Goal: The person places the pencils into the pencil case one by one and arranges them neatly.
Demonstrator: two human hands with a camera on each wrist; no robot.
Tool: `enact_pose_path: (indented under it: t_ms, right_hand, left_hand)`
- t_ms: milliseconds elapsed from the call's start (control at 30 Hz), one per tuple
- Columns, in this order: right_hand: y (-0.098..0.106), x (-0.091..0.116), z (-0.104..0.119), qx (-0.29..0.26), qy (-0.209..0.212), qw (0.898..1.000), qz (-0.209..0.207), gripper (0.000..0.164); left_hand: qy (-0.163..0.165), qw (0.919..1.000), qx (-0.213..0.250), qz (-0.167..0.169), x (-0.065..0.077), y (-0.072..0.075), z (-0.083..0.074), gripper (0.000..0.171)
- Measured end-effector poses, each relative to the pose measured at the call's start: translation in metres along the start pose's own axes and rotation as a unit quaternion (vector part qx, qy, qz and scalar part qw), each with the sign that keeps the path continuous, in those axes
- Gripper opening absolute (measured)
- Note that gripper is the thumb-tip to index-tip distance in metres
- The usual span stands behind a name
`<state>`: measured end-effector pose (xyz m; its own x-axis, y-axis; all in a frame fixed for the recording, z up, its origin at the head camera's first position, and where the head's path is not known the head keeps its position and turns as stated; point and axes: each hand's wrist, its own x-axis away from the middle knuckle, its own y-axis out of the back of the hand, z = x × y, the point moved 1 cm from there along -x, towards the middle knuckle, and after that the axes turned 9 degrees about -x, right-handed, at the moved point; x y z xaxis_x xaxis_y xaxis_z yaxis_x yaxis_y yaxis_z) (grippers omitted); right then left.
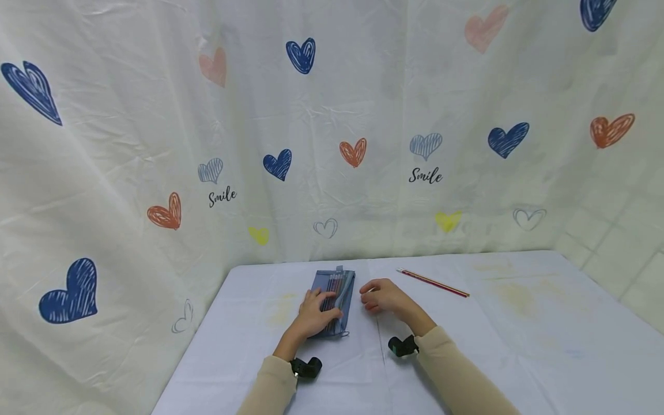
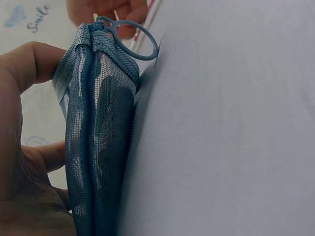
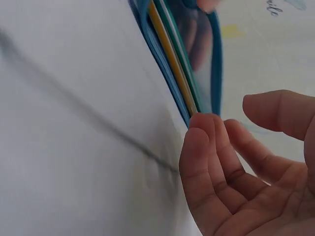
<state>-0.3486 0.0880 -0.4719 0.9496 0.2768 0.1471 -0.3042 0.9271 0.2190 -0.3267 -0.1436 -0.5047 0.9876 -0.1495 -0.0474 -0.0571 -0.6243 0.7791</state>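
Note:
A blue zip pencil case [image 1: 322,280] lies on the table with several pencils in it. My left hand [image 1: 312,317] rests on top of it, thumb and fingers spread over its surface. In the left wrist view, the case's mesh side [image 2: 113,93] and ring-shaped zip pull [image 2: 142,54] show close up. My right hand [image 1: 385,297] is just right of the case, fingers loosely bent and holding nothing. From the right wrist, a yellow pencil [image 3: 165,44] and a green pencil [image 3: 178,44] show inside the case beyond the fingertips.
Red-and-dark pencils [image 1: 436,281] lie side by side on the table, to the right beyond my right hand. A white cloth [image 1: 519,346] covers the table. Behind it hangs a white curtain [image 1: 378,202] printed with hearts.

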Motion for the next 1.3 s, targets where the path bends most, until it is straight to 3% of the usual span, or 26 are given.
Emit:
enact_pose_path:
  t_ms: [200, 500, 667, 933, 1300]
  right_hand:
    - [0.040, 0.010, -0.005, 0.041, 0.010, 0.999, -0.014, 0.032]
    - [0.092, 0.021, -0.027, 0.104, 0.059, 0.992, -0.044, 0.031]
    - [0.109, 0.021, -0.035, 0.177, 0.098, 0.977, -0.070, 0.029]
    - [0.134, 0.030, -0.035, 0.274, 0.126, 0.947, -0.109, 0.024]
    - [0.157, 0.037, -0.039, 0.316, 0.127, 0.931, -0.131, 0.023]
  left_hand:
    - [-0.007, 0.9999, 0.009, 0.002, 0.001, -0.002, 0.003, 0.068]
    - [-0.009, 0.9999, 0.009, 0.006, 0.004, 0.001, 0.003, 0.068]
    - [-0.009, 0.9999, 0.002, 0.006, 0.004, 0.002, 0.004, 0.067]
    - [-0.008, 0.9999, 0.006, 0.003, 0.003, 0.003, 0.001, 0.069]
    - [-0.009, 0.9999, 0.004, 0.003, 0.002, 0.002, 0.001, 0.069]
